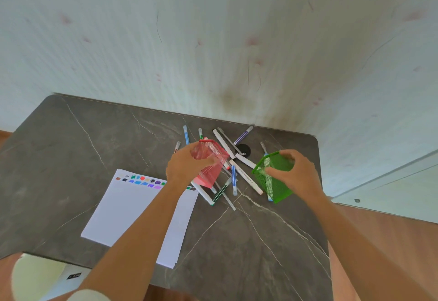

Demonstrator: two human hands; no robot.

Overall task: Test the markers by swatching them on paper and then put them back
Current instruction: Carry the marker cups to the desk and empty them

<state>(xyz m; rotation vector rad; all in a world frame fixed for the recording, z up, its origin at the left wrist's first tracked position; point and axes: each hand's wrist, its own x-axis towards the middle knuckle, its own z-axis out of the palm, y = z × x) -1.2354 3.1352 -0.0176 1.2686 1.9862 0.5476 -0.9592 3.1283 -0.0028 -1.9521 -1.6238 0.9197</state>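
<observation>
At the left of the dark marble table (71,146) lies a stack of white paper (132,213). It has a row of small colour swatches (142,180) along its far edge, and the rest of the top sheet is blank. The left forearm passes over the right side of the paper, so I think it could smear wet ink or push the sheets out of line.

Just right of the paper, the left hand (187,165) grips a red mesh holder (213,151) with its fingers curled round the wall. The holder is tilted and blurred, so I cannot tell if anything is inside.

The markers (246,177) lie in a loose heap on the table, under and between the two holders, toward the far right. They have slim white barrels with blue, green, purple or red bands, and several cross each other. Whether every cap is on is too small to see. Round barrels roll easily, so a careless sweep could send one off the edge. A holder set down on top of a marker would stand crooked and could tip.

Further right, the right hand (296,172) holds a green mesh holder (272,182) by its rim and side, also tilted. It is near the right edge of the table, where a light holder may fall if it is released badly
</observation>
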